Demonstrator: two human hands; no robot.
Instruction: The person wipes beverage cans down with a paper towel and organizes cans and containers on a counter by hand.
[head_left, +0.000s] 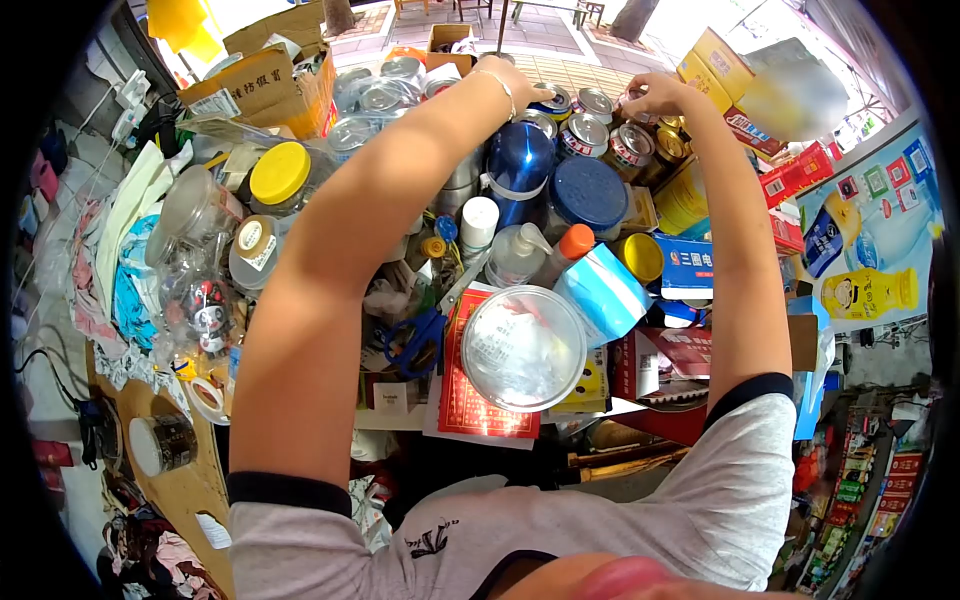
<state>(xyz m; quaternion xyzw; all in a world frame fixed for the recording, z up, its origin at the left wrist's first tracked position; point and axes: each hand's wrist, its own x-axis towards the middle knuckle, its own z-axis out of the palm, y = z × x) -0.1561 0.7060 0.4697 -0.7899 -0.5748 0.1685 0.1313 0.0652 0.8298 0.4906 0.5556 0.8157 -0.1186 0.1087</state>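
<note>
In the head view, both hands are stretched to the far side of the crowded table. Between and below them stand the cans (584, 135); I count at least five round tops, and the others are partly hidden. The left hand (510, 88), with one thin bracelet (497, 80) at its wrist, is at the far left edge of this group. Its fingers point to the right, just beside the farthest can top; I cannot tell if they pinch anything. The right hand (657, 97) is at the far right of the group, its fingers bent over one of the cans and seeming to touch it, but I cannot tell how firmly.

Nearer than the cans there are one shiny blue flask (521, 155) and, to its right, one jar with a dark blue lid (590, 192). Then come one white-capped bottle (480, 218), one pump bottle (515, 258) and one orange-capped bottle (573, 243), in a row from left to right. Nearest are one pair of blue-handled scissors (430, 335) at left, one clear round tub (523, 348) over a red sheet (465, 408), and one light blue box (605, 285) at right.
</note>
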